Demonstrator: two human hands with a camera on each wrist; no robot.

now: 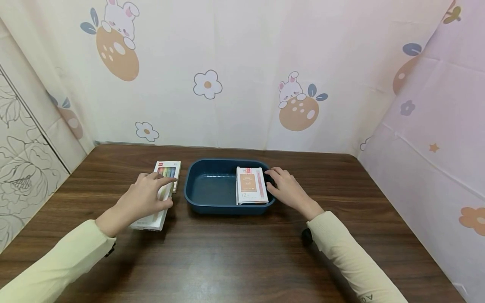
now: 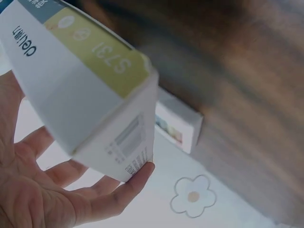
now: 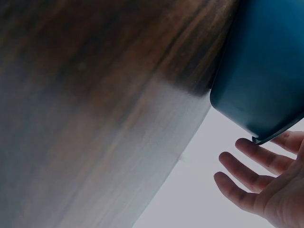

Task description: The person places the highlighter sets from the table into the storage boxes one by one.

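My left hand [image 1: 142, 195] grips a white box [image 1: 153, 221] by its edges. In the left wrist view this box [image 2: 80, 90] carries "deli" and S731 print, with fingers bent along its sides. Just behind it on the table lies another white box [image 1: 172, 166] with a row of coloured sticks pictured on it, partly covered by the left hand. A dark blue plastic bin [image 1: 216, 208] stands right of these. Inside its right end is a white-and-brown box [image 1: 250, 189] marked 12. My right hand [image 1: 288, 189] has loosely bent fingers at the bin's right rim, beside that box.
Under everything is a dark brown wooden table [image 1: 227, 256]. Behind it hangs a curtain [image 1: 242, 113] printed with rabbits and flowers, and another patterned cloth [image 1: 428, 160] borders the right side.
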